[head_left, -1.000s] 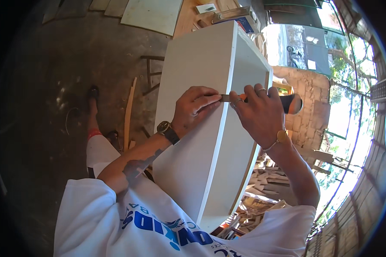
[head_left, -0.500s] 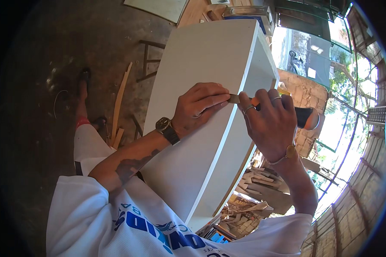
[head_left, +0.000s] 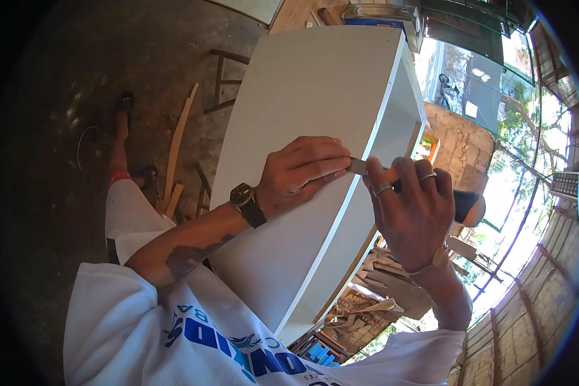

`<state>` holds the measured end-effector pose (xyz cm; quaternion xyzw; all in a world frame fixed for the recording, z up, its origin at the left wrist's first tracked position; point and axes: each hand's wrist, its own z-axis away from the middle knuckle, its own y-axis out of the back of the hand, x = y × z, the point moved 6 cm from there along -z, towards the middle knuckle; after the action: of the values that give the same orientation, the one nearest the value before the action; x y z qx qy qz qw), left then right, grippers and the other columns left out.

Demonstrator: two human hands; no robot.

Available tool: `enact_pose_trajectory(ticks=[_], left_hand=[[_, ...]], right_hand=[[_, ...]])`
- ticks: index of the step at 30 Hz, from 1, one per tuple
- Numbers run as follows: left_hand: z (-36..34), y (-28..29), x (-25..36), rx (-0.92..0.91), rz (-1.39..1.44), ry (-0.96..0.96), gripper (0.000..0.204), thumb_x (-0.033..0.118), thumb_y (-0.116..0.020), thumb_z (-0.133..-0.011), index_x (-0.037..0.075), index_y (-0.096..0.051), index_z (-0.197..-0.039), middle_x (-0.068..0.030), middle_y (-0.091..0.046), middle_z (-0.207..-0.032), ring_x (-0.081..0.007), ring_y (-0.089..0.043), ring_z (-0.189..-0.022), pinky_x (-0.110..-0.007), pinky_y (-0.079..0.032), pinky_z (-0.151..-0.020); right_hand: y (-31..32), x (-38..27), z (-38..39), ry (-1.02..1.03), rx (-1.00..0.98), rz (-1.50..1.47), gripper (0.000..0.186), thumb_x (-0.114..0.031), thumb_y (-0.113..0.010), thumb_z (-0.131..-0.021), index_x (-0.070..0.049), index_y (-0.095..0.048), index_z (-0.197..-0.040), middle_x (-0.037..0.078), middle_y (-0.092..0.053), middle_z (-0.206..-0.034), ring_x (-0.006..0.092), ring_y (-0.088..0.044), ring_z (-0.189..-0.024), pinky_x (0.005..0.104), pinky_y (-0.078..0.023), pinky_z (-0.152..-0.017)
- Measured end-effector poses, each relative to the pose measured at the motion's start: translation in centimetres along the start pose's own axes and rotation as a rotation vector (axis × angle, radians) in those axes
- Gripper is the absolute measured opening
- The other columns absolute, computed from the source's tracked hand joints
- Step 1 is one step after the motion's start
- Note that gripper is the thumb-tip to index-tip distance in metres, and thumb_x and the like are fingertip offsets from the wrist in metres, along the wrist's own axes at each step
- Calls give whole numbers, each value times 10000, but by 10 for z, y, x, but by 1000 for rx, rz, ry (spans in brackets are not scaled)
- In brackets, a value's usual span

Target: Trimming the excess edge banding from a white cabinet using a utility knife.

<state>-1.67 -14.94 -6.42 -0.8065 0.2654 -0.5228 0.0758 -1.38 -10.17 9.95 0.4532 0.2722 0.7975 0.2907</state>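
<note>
The tool [head_left: 358, 167] is grey-bladed — flat, dark-handled.

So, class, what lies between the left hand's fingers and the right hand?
A flat metal blade, at the white box's edge; the head view shows it spanning from the left hand to the right hand.

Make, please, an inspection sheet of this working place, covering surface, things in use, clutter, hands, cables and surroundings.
Surface: white panel of an open-fronted box, pale and flat.
Things in use: flat-bladed tool with dark handle, blade at the panel's edge.
Clutter: wood scraps beyond the box; long wood strip on the floor.
Hands: right hand grips the tool; left hand has fingertips at the blade's end, grip unclear.
Cables: thin curved strand on the floor; kind unclear.
Surroundings: rough wall, daylight beyond.
</note>
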Motion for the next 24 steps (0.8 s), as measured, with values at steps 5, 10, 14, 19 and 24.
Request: enact_pose_trajectory(ticks=[5, 10, 14, 19, 24], left_hand=[[-1, -4, 1, 16, -21, 4, 275, 48, -789, -785, 105, -732, -1048, -26, -715, -1090, -241, -680, -1037, -332, -593, -838], [-2, -4, 1, 30, -3, 13, 275, 42, -787, -783, 104, -734, -1045, -28, -716, -1095, -240, -680, -1036, -333, -594, -841], [-4, -5, 0, 48, -13, 8, 264, 30, -787, -782, 94, -730, -1031, -31, -713, -1077, -235, -681, -1019, -334, -592, -830], [-16, -6, -1, 54, -3, 25, 251, 7, -787, -773, 77, -716, -1004, -34, -704, -1051, -230, -678, -1011, -337, -583, -830], [-55, -4, -8, 76, -141, -19, 202, 70, -766, -812, 79, -704, -1005, -54, -700, -1044, -244, -667, -961, -362, -552, -821]], right_hand=[[2, 2, -1, 43, 37, -22, 283, -104, -651, -807, -72, -652, -1088, 59, -544, -819, 216, -564, -788, 371, -389, -680], [1, 4, -1, 29, 16, -27, 280, -102, -653, -801, -73, -657, -1079, 56, -538, -811, 213, -565, -789, 371, -390, -673], [0, 7, -4, 27, 33, 2, 286, -126, -696, -798, -101, -667, -1081, 39, -542, -822, 200, -571, -787, 365, -397, -673], [2, 14, -10, 30, 35, -24, 257, -99, -652, -808, -83, -662, -1064, 51, -553, -817, 214, -592, -818, 373, -436, -679], [6, 43, -33, 41, 7, -3, 169, -166, -636, -892, -81, -663, -1035, 44, -593, -770, 221, -641, -769, 355, -471, -653]])
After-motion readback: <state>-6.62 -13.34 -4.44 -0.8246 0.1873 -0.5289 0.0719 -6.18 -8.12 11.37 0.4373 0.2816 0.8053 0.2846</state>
